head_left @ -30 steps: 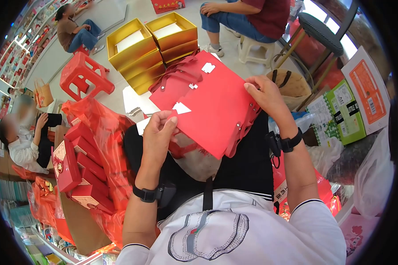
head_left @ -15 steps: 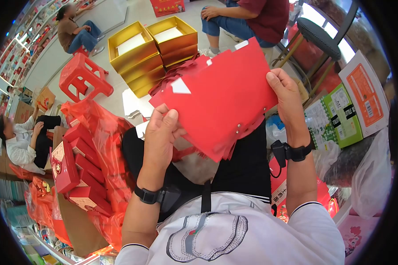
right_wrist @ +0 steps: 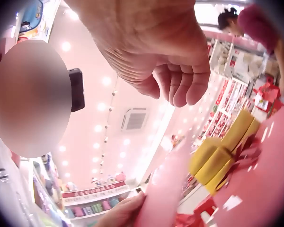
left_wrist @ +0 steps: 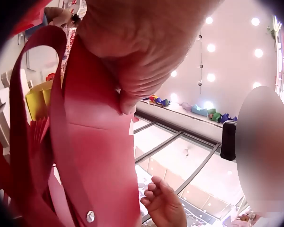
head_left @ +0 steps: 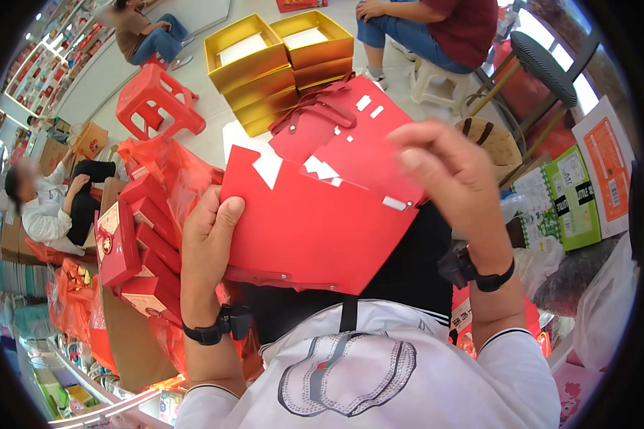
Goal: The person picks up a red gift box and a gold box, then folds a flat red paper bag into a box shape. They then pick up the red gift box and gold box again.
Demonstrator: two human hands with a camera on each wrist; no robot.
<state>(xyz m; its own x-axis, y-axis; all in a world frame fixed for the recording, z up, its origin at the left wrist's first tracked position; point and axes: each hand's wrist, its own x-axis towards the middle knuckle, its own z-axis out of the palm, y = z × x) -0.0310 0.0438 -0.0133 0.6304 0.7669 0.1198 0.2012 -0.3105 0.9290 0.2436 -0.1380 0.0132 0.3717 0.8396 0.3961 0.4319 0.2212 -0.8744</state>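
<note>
In the head view my left hand (head_left: 209, 239) pinches the left edge of a flat red paper bag (head_left: 315, 232), thumb on top. Metal studs show along its lower edge. Beyond it, partly covered, lie more flat red bags (head_left: 383, 161) with ribbon handles (head_left: 329, 113) and white cut-out patches. My right hand (head_left: 454, 175), blurred, hovers over their right side. The right wrist view shows that hand (right_wrist: 165, 56) with fingers loosely bent and nothing in them. In the left wrist view a ribbon handle (left_wrist: 57, 118) hangs beside the gripped bag (left_wrist: 102, 165).
Stacked gold boxes (head_left: 247, 68) stand ahead, a red stool (head_left: 157, 104) to their left. Red gift boxes (head_left: 118, 243) in red plastic lie at the left. A paper bag (head_left: 490, 139), a black chair (head_left: 544, 68) and green cartons (head_left: 572, 196) are at the right. Seated people are around.
My left hand has moved left and down with a bag, whose studded edge now faces me. The right hand has let go of the bags and lifted. The other bags show again beyond it.
</note>
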